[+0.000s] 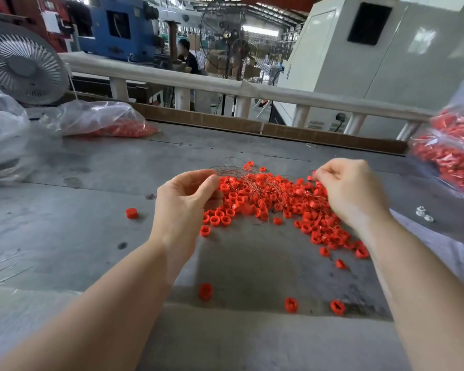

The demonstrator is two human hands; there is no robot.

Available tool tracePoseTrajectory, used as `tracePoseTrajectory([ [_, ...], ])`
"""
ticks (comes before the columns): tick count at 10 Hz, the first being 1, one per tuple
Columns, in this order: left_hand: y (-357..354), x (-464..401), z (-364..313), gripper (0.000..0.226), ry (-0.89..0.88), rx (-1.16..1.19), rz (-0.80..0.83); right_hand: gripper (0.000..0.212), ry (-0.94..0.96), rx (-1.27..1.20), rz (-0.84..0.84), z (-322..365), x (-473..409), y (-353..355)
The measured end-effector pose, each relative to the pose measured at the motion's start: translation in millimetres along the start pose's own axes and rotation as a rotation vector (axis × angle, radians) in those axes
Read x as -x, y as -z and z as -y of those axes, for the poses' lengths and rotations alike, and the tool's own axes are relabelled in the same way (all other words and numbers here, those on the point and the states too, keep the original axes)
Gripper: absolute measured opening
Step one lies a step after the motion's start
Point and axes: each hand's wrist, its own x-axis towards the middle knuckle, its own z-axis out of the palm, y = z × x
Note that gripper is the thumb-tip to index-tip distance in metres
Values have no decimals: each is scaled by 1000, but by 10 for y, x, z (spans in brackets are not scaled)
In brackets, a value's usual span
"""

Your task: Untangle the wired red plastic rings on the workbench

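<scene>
I see the pile of small red plastic rings (273,202) in the middle of the grey workbench (65,223), with thin steel wires (236,174) running through its far left part. My left hand (184,203), at the pile's left edge, pinches the wire bundle; my right hand (351,191), at the pile's right edge, pinches one ring. I judge the rings light, hard and somewhat slippery, the wires springy, so I would hold the wire ends.

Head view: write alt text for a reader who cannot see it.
Two hands work a pile of red rings tangled in thin wires on a grey workbench: the left hand pinches wires, the right hand pinches a ring. Bags of rings lie at both sides.
</scene>
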Motion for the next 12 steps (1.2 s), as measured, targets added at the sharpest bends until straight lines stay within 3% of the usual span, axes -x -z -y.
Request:
tracePoseTrajectory([
  [2, -47, 36, 30, 17, -75, -242, 68, 14, -309, -265, -167, -502, -195, -15],
  [4, -84, 60, 40, 18, -192, -389, 136, 16, -497, -191, -282, -877, -237, 87],
  [9, -72, 61, 121, 36, -365, -640, 125, 29, -453, 291, -53, -997, 7, 240],
  [10, -60, 84, 131, 34, -408, -676, 114, 32, -389, 325, -83, -945, 104, 278],
  [12, -43, 136, 142, 10, -547, -723, 112, 29, -251, 291, -125, -830, 281, 288],
])
